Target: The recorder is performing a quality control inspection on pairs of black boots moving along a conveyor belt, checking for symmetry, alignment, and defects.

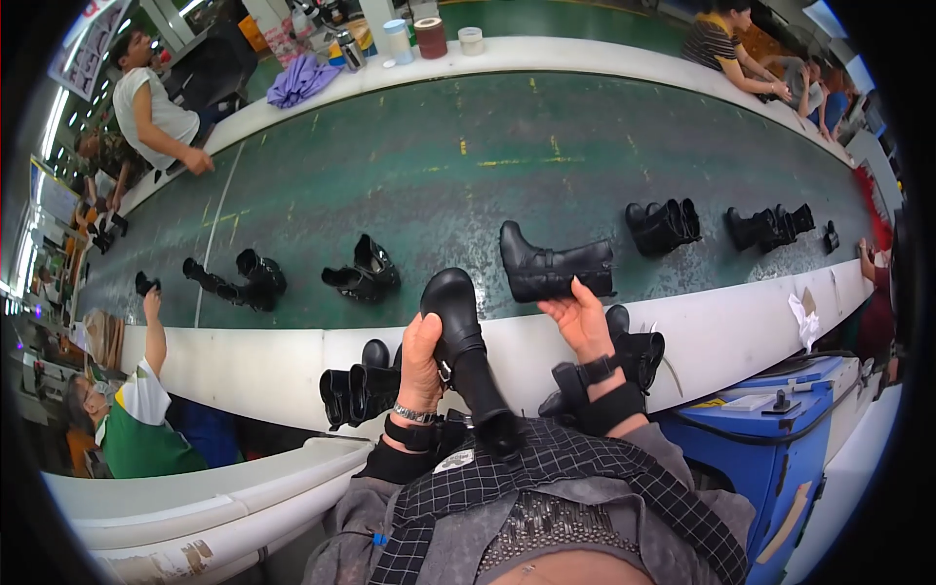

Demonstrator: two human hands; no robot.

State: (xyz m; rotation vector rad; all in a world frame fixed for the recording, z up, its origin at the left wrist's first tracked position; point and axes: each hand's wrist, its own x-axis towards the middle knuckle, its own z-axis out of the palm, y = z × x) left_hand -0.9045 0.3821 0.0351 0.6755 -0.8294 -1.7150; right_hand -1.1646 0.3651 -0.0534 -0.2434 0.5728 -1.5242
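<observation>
My left hand [421, 361] is closed around a black boot [466, 336], its rounded toe pointing away from me. The shaft hangs down toward my lap, with a buckle strap near my fingers. Just right of it, a second black boot [556, 265] lies on its side on the green conveyor belt [439, 205], toe to the left. My right hand [583, 320] is at that boot's near edge, palm turned up and fingers apart. One fingertip overlaps the shaft; whether it presses on it I cannot tell.
Several black boots [663, 226] sit along the belt on both sides. More boots [359, 385] stand on the white ledge [253, 366] by my forearms. A blue machine [751, 434] is at right. A co-worker in green [146, 429] reaches over the belt at left; others sit across it.
</observation>
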